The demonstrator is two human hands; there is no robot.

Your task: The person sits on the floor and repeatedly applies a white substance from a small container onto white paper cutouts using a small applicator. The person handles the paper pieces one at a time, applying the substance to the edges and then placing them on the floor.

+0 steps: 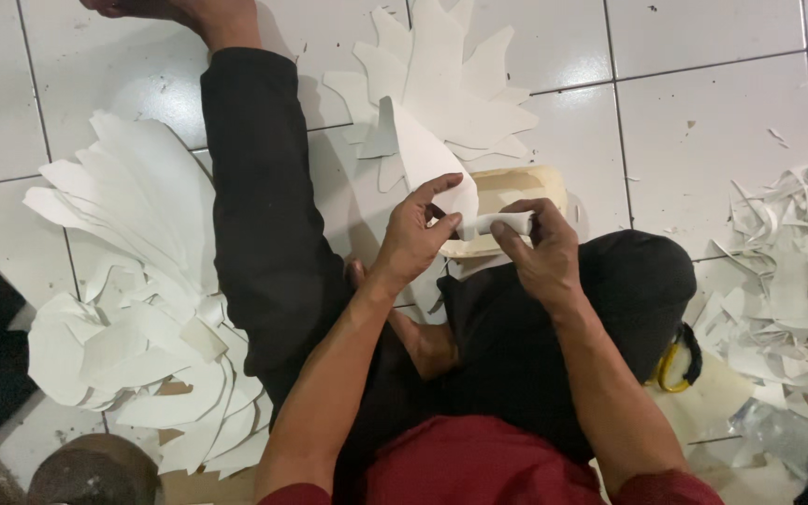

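Note:
My left hand (pixel 413 234) and my right hand (pixel 540 248) together hold one white cut-out paper piece (pixel 427 159) above my lap. The piece's lower end is rolled into a small tube (pixel 502 223), pinched between the fingers of both hands. Its pointed upper part sticks up and away from me. Under the hands lies a cream-coloured shallow container (pixel 516 187) on the floor.
I sit on a white tiled floor (pixel 703 122) with my left leg in black trousers (pixel 264 215) stretched out. Stacks of white cut-out shapes lie at the left (pixel 133 281) and ahead (pixel 441 75). Paper scraps (pixel 787 271) are heaped at the right. Yellow-handled scissors (pixel 670 369) rest by my right knee.

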